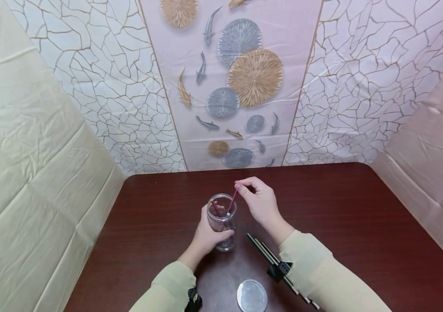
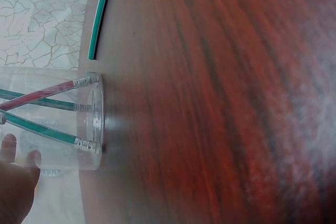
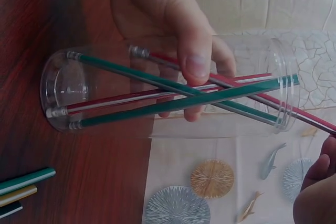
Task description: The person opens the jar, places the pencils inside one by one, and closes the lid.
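head view: brown table (image 1: 147, 242) before patterned wall (image 1: 104, 78); left grip (image 1: 206, 237) holds jar (image 1: 224, 224), right grip (image 1: 261, 202) pinches red pencil (image 1: 233, 202).

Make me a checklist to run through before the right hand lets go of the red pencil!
1. Left hand steadying the clear jar: ok, wrapped around it.
2. Jar mouth uncovered: ok, the round lid lies on the table.
3. Red pencil aimed in: ok, eraser end inside.
4. Eraser end touching the bottom: not ok, it sits short of it.
5. Right hand gripping until then: ok, it pinches the top.
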Demonstrator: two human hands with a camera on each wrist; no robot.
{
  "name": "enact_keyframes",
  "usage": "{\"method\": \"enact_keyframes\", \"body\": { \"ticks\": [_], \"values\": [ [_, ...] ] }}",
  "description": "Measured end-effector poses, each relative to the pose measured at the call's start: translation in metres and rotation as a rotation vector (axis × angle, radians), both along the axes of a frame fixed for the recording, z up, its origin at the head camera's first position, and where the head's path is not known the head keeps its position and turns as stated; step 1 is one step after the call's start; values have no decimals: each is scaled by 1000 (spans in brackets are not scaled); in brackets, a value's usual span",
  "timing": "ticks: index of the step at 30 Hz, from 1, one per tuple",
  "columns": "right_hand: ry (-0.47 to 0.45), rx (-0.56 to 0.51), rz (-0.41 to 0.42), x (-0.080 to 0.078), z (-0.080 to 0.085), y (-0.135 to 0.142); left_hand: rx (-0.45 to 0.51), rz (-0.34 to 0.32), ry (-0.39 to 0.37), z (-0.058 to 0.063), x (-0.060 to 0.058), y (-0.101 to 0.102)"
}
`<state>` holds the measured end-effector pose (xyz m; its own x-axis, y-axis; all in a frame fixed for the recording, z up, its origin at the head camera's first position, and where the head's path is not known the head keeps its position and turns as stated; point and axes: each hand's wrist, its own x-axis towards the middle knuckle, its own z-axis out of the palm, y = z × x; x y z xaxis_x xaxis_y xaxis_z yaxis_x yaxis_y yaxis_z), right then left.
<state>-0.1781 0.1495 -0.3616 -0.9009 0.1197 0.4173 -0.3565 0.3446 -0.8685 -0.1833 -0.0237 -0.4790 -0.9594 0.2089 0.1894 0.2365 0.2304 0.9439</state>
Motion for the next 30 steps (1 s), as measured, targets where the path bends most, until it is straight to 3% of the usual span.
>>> {"method": "enact_keyframes", "body": {
  "ticks": [4,11,30],
  "values": [
    [-4,38,4,-4,-7,2,-15,6,-10,3,1,2],
    [27,144,11,-5,-12,8,-9,-11,5,36,19,2],
    [-35,99,-64,3,-29,27,-4,-15,11,35,19,2]
  ]
}}
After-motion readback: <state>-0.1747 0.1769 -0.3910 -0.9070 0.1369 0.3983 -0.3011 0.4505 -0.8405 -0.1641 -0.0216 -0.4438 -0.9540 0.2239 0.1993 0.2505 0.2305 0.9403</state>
